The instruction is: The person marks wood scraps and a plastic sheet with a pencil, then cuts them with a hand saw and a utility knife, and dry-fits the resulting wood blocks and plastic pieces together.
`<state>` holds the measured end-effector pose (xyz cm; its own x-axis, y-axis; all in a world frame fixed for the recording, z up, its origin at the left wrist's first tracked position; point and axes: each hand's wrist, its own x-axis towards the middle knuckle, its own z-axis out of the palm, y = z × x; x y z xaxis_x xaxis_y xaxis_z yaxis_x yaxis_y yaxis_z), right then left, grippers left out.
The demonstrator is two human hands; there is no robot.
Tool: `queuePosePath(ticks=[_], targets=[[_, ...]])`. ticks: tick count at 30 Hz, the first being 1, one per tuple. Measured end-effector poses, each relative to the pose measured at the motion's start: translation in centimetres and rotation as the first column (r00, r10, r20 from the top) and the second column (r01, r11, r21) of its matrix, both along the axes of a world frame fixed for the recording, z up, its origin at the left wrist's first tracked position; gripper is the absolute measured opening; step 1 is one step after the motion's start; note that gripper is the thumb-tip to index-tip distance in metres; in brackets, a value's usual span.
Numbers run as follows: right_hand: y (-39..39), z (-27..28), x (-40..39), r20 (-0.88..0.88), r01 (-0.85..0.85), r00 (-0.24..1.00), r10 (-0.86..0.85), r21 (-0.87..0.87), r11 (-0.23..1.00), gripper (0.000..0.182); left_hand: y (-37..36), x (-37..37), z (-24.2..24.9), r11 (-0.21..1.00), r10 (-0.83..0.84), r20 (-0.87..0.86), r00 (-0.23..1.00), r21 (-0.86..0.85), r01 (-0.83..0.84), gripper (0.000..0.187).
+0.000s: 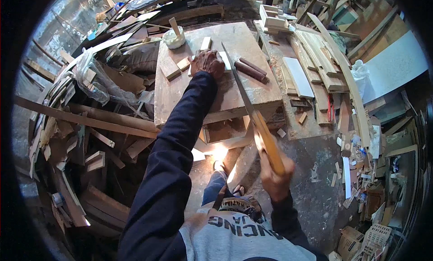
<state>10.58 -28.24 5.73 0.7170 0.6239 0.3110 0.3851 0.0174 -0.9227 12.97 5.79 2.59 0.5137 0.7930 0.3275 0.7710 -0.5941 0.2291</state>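
My left hand (208, 63) presses down on a pale wooden piece (224, 61) that lies on the wooden worktable (180, 98). In my right hand (276, 173) is the yellow handle of a saw (243, 91). The saw's blade points away from me, its far part beside the right end of the pale piece. Just right of the blade lie two brown rolled pieces (251, 70). Small wood blocks (169, 67) rest left of my left hand. At the table's far left stands a white tub (173, 38) with a stick in it.
Long planks (315, 58) and a white board (298, 77) lie on a low surface at the right. Wood scraps (99, 161) and plastic film (90, 80) are heaped at the left. Offcuts (361, 170) cover the floor at the right. A drawer-like opening is under the table.
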Motion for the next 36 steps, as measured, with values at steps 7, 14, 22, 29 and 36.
queuePosePath(ticks=[7, 14, 22, 29, 36], targets=[[4.4, -2.4, 3.4, 0.157, -0.039, 0.987, 0.041, -0.017, 0.999, 0.044, 0.4, 0.7, 1.0, 0.995, 0.024, -0.036, 0.999, -0.097, -0.028, 0.035], [6.2, -0.9, 3.4, 0.222, -0.011, 0.974, 0.05, -0.175, 0.985, 0.047, 0.1, 0.6, 0.8, 0.996, -0.011, -0.049, 0.999, -0.089, 0.006, 0.035], [0.7, -0.2, 0.6, 0.07, -0.023, 0.997, 0.023, -0.008, 1.0, 0.039, 0.0, 0.3, 0.5, 0.999, -0.019, -0.02, 1.0, 0.037, 0.02, 0.037], [5.5, -3.8, 3.5, 0.254, 0.03, 0.967, -0.023, -0.022, 0.999, 0.042, 1.6, 1.3, 0.2, 0.993, -0.002, -0.011, 1.0, -0.121, 0.0, 0.036], [5.5, -4.3, 2.8, 0.408, 0.036, 0.91, -0.077, 0.108, 0.994, 0.045, 0.6, 0.5, 0.5, 0.997, -0.037, -0.01, 0.999, -0.073, 0.036, 0.035]])
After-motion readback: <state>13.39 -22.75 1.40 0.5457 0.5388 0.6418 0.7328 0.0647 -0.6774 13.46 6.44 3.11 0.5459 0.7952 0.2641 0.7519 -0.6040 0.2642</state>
